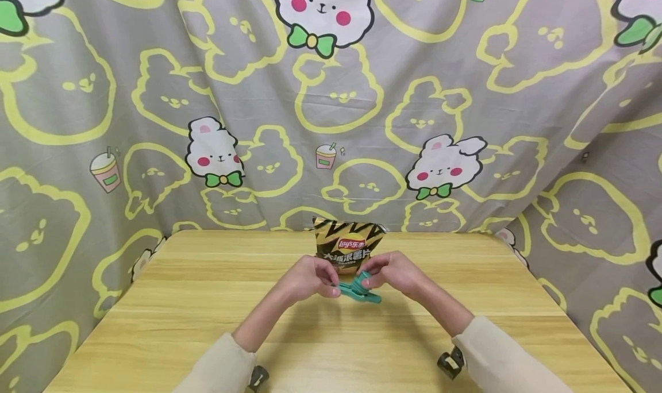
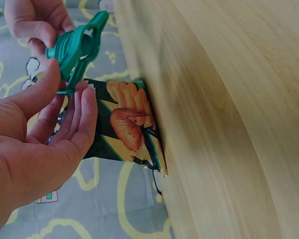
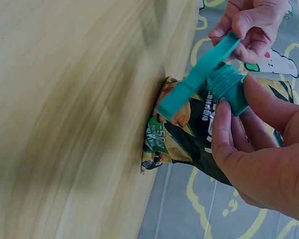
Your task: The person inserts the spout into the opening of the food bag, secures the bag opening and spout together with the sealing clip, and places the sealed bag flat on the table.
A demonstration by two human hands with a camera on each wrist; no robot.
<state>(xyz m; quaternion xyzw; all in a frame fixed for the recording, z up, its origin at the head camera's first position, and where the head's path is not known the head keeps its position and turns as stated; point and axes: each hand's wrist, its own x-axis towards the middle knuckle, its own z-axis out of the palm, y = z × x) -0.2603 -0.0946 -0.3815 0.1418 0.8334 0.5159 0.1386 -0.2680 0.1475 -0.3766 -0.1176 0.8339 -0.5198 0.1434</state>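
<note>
A teal bag-sealing clip [image 1: 371,297] with a round ribbed spout [image 3: 228,84] is held in front of the chest, above the table. My left hand [image 1: 312,278] pinches one end of its long bar between thumb and fingers. From the other side, my right hand [image 1: 397,273] grips the spout with thumb and fingertips. In the left wrist view, the clip's bar [image 2: 95,31] slants up past the fingertips, and its opening shows. Just behind both hands stands a black and yellow bag of potato chips [image 1: 331,238], its lower part overlapped by the hands in the head view.
A light wooden table [image 1: 217,324] spreads under the hands. Behind it and at both sides hangs a grey curtain [image 1: 269,106] with cartoon animals. Dark camera mounts [image 1: 451,363] sit at the wrists, beside cream sleeves [image 1: 496,353].
</note>
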